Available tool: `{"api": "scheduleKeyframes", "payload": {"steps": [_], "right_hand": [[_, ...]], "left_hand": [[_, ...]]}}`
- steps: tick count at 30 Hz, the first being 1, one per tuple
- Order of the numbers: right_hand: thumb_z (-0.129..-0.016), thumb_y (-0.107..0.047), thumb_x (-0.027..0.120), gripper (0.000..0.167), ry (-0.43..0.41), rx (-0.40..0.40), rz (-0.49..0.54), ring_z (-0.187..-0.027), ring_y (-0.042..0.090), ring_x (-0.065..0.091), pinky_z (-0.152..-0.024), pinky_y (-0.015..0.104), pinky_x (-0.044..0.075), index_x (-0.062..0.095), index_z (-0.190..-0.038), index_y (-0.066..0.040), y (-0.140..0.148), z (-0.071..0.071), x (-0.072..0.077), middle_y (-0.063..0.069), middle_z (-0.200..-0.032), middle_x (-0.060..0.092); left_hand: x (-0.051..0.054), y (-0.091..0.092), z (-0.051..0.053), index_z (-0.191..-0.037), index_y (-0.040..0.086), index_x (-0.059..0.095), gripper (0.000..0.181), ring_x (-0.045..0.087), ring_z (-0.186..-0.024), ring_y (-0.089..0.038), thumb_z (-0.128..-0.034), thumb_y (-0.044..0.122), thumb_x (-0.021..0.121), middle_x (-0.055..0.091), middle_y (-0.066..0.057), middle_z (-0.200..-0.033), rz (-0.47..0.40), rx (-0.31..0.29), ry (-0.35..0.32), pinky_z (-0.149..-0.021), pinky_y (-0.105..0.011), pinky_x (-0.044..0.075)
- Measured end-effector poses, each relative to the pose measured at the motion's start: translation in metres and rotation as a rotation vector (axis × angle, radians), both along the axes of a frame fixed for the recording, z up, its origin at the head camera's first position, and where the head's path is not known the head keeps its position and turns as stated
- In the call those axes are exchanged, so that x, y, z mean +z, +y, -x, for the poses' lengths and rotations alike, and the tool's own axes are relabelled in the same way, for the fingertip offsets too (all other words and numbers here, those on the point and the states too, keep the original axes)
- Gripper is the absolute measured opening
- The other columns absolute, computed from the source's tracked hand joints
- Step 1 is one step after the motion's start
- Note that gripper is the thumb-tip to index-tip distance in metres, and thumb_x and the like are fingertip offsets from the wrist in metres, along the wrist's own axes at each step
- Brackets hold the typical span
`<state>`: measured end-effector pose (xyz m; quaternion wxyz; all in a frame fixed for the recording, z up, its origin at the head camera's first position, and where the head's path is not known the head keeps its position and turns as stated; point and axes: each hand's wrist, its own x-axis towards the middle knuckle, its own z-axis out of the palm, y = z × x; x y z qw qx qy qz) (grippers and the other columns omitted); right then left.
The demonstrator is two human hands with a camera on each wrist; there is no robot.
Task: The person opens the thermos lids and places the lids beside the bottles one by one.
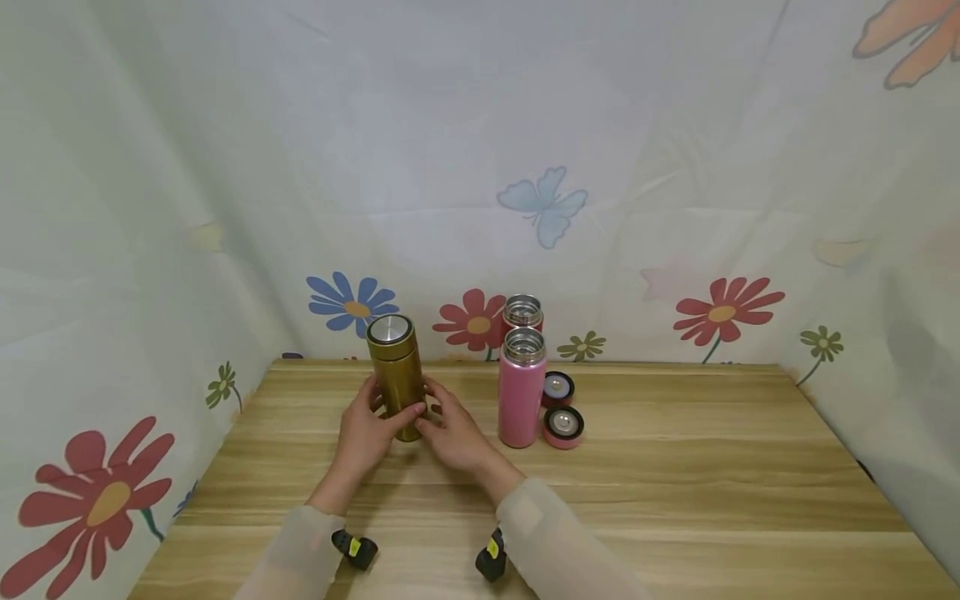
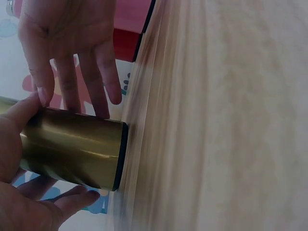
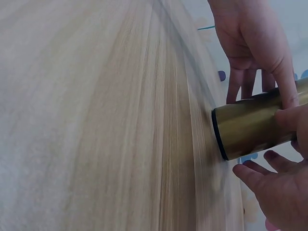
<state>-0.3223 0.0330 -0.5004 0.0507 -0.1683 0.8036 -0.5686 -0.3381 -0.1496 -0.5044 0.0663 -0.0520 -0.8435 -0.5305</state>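
Sleeves: your pale left sleeve [image 1: 296,550] and right sleeve [image 1: 562,542] come in nearest, on the near side of the pink bottle [image 1: 520,400], each with a black wrist device beside its cuff.
Table: the wood-grain tabletop [image 1: 675,467] spreads under and around the pink bottle.
Left hand: your left hand [image 1: 363,433] grips the gold flask [image 1: 397,379] low down — thumb across the front, fingers reaching behind.
Right hand: your right hand [image 1: 457,433], between flask and pink bottle, holds the flask's near right side, thumb in front, fingers extended past it.
Gold flask: upright with its lid on, left of the pink bottle; you can't tell whether its base touches the wood.
Pink bottle: standing upright, its steel mouth uncovered.
Front lid [image 1: 563,423]: underside up, just right of the pink bottle's base.
Rear lid [image 1: 557,386]: also underside up, right of the pink bottle and farther back.
Red bottle [image 1: 523,310]: directly behind the pink bottle — partly hidden, mouth uncovered.
Backdrop: a flower-printed cloth [image 1: 450,125] behind the pink bottle.
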Motion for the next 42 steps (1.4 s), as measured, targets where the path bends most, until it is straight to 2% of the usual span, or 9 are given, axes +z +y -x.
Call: {"api": "scheduleKeyframes", "payload": {"steps": [10,18,25,31,36,42], "right_hand": [[-0.107,-0.02,0.055,0.066,-0.025,0.004,-0.002,-0.145,0.032,0.049,-0.115,0.047,0.045,0.024,-0.164,-0.033,-0.002,-0.001,0.002,0.006,-0.166,0.037],[-0.107,-0.018,0.055,0.065,-0.014,0.011,0.02,-0.143,0.032,0.052,-0.114,0.044,0.046,0.026,-0.164,-0.03,-0.001,-0.004,0.002,0.008,-0.166,0.038],[-0.105,-0.019,0.06,0.063,0.03,-0.01,0.018,-0.135,0.034,0.058,-0.11,0.044,0.05,0.032,-0.161,-0.022,0.002,-0.008,0.0,0.013,-0.158,0.045],[-0.101,-0.02,0.067,0.064,0.041,-0.021,0.024,-0.134,0.034,0.057,-0.111,0.047,0.049,0.036,-0.158,-0.019,0.007,-0.014,0.002,0.014,-0.151,0.05],[-0.097,-0.015,0.07,0.066,0.041,-0.014,0.067,-0.133,0.035,0.057,-0.11,0.05,0.049,0.038,-0.154,-0.016,0.011,-0.022,0.004,0.015,-0.146,0.051],[-0.096,-0.017,0.073,0.069,0.027,-0.019,0.059,-0.132,0.032,0.057,-0.109,0.046,0.051,0.036,-0.155,-0.017,0.019,-0.036,0.01,0.012,-0.142,0.051]], "left_hand": [[0.002,0.003,-0.001,-0.151,0.02,0.045,0.083,0.057,-0.134,-0.044,-0.0837,0.047,0.085,0.055,-0.02,-0.15,-0.013,0.025,0.025,-0.104,-0.057,0.052],[0.001,0.006,-0.006,-0.151,0.02,0.045,0.083,0.057,-0.136,-0.043,-0.0834,0.045,0.086,0.055,-0.019,-0.15,-0.02,0.035,0.016,-0.104,-0.057,0.052],[0.007,0.01,-0.018,-0.15,0.018,0.046,0.085,0.057,-0.135,-0.043,-0.0819,0.049,0.086,0.056,-0.019,-0.149,-0.004,0.039,0.021,-0.102,-0.056,0.053],[0.012,0.015,-0.03,-0.148,0.017,0.048,0.085,0.058,-0.134,-0.041,-0.0803,0.051,0.086,0.058,-0.017,-0.147,0.002,0.039,0.028,-0.101,-0.056,0.054],[0.015,0.019,-0.041,-0.145,0.017,0.049,0.085,0.059,-0.133,-0.041,-0.0783,0.053,0.087,0.06,-0.017,-0.145,0.004,0.035,0.036,-0.1,-0.056,0.055],[0.022,0.025,-0.055,-0.141,0.017,0.052,0.082,0.061,-0.131,-0.04,-0.0766,0.052,0.089,0.062,-0.017,-0.142,0.007,0.029,0.045,-0.098,-0.054,0.056]]}}
